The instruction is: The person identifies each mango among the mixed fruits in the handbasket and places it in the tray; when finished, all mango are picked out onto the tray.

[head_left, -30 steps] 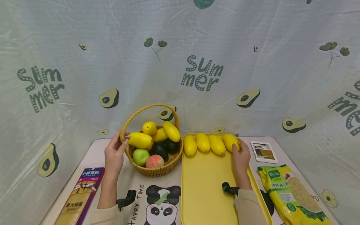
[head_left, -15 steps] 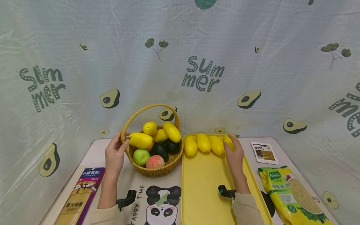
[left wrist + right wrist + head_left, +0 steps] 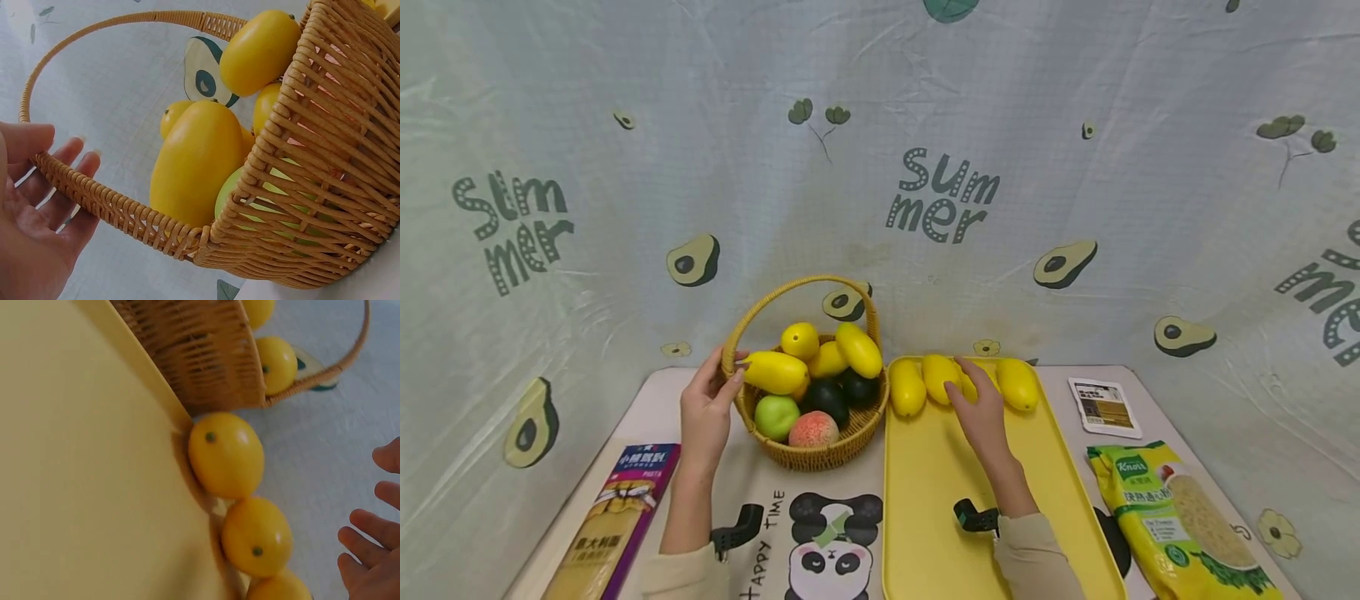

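My left hand [image 3: 706, 417] holds the handle [image 3: 752, 310] of a wicker basket [image 3: 820, 458]; in the left wrist view, its thumb and fingers lie on either side of that handle [image 3: 106, 200]. Inside are several smooth oval yellow fruits [image 3: 775, 372], a green apple [image 3: 777, 418], a peach [image 3: 814, 430] and dark fruits [image 3: 825, 400]. On the yellow tray [image 3: 947, 483], several matching yellow fruits [image 3: 907, 390] line the far edge. My right hand [image 3: 983, 421] hovers over the middle of that row, partly covering one. In the right wrist view, its spread fingers [image 3: 369, 528] hold nothing.
A purple pasta packet [image 3: 613, 517] lies at left. At right are a yellow Knorr bag [image 3: 1180, 517] and a white packet [image 3: 1105, 407]. A panda print [image 3: 831, 550] shows on the table before the basket. A patterned curtain [image 3: 820, 208] hangs close behind.
My right hand has moved left along the row, from the rightmost yellow fruit to the middle ones, uncovering the rightmost. My left hand stays at the basket handle.
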### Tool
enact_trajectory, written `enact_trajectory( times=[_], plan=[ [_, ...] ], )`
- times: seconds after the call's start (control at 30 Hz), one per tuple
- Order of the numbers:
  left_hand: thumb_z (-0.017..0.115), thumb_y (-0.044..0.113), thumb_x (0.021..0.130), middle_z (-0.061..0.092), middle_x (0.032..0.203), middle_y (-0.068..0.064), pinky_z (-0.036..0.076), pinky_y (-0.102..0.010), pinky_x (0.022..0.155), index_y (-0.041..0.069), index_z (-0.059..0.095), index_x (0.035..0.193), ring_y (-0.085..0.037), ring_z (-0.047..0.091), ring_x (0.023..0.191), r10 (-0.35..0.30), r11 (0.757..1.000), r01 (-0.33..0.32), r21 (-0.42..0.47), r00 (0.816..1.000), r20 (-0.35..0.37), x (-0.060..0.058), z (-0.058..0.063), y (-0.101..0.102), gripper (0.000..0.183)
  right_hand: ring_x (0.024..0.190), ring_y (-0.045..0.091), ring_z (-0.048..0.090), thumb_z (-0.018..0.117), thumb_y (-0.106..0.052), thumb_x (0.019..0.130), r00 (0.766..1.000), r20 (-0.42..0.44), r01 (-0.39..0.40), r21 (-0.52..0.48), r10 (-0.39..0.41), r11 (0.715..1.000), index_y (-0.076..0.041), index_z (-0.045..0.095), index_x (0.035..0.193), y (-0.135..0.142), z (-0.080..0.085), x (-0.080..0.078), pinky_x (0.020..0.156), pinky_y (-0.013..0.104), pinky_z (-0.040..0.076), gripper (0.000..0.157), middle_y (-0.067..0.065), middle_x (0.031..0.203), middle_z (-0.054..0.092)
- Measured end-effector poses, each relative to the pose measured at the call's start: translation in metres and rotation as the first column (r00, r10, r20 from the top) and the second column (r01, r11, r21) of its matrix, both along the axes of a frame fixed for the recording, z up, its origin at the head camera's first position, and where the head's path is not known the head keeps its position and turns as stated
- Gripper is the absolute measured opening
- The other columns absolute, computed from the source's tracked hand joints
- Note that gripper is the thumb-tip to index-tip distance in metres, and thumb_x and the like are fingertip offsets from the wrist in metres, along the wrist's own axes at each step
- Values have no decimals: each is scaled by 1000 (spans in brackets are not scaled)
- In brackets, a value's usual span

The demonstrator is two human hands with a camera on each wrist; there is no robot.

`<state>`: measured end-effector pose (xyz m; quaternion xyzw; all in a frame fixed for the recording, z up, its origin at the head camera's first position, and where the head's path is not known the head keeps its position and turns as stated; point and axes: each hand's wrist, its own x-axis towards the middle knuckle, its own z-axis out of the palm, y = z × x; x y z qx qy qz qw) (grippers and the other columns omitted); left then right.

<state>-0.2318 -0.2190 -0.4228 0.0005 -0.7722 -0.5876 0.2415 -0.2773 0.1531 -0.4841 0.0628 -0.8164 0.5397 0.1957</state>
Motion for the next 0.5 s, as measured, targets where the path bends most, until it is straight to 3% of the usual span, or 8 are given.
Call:
enact_trajectory(
  times=[0.33,0.5],
  plan=[
    [52,23,104,62,133,-9,44,-7,98,18,50,145,1,59,113,-9,1000,9,5,1000,-3,1,1,-2,42,131,32,54,67,-18,94,990,-16,-140,32,141,990,-8,56,140,-50,-2,-7,111,52,42,48,11,142,58],
    [52,22,104,62,133,-10,44,-7,97,19,50,145,2,59,112,-19,1000,19,11,1000,-9,1,0,-2,42,132,29,53,68,-20,93,985,-3,-173,34,173,984,-12,55,141,-70,-1,-10,112,50,42,50,8,143,57]
  ],
)
